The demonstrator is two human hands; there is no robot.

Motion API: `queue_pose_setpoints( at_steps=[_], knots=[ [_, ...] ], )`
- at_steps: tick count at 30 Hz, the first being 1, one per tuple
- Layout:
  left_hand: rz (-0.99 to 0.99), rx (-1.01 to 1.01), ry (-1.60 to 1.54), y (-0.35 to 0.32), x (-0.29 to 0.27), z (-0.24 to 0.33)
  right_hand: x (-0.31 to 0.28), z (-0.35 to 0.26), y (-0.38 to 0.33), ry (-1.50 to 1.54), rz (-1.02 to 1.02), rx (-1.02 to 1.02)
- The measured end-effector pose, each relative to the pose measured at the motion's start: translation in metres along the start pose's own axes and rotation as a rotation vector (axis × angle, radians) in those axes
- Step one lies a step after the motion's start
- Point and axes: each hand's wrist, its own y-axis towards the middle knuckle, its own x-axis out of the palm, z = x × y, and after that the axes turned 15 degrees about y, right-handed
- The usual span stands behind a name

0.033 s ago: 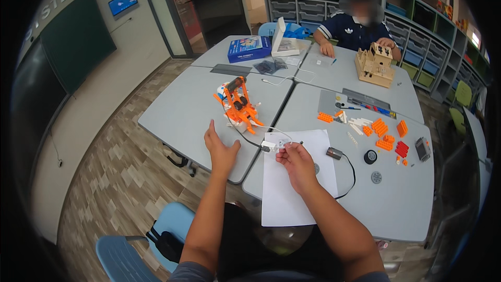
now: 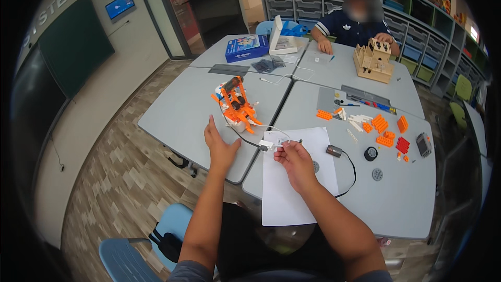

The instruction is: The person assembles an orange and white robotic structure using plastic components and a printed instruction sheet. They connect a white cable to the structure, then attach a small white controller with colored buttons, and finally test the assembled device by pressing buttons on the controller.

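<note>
At the near edge of a grey table, our right hand pinches a thin cable between thumb and fingertips, closed lightly on it just beside a small white connector block that lies where a white sheet of paper meets the table seam. From that block a dark wire runs up to an orange and white brick-built model standing upright a little farther out.

Our left hand rests flat and open on the tabletop near the model's base, holding nothing, fingers pointing toward it.

In our judgement the joining of cable and block goes best with the pinch kept close to the cable's end, the left hand brought in to steady the block, and the model's wire left slack so nothing tips.

To the right of the paper lie a small grey motor-like part on a black lead, a black wheel, and a scatter of orange bricks and red bricks. Farther off sit a blue box, an open white box and a wooden model house, where another person sits with both hands on the far table.
</note>
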Motion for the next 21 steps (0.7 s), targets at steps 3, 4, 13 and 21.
queue_pose_setpoints(
  at_steps=[3,4,13,21],
  knots=[
    [-0.052,0.185,0.060,0.027,0.010,-0.001,0.013,-0.002,-0.003,0.041,-0.027,0.052],
    [-0.061,0.154,-0.008,0.030,0.013,0.004,0.014,-0.002,-0.004,0.045,-0.030,0.071],
    [-0.098,-0.043,-0.451,0.043,0.043,0.019,0.021,0.013,-0.009,-0.009,-0.149,0.163],
    [-0.346,-0.010,-0.531,0.073,0.032,-0.022,0.030,-0.017,-0.017,-1.008,-0.179,0.262]
  ],
)
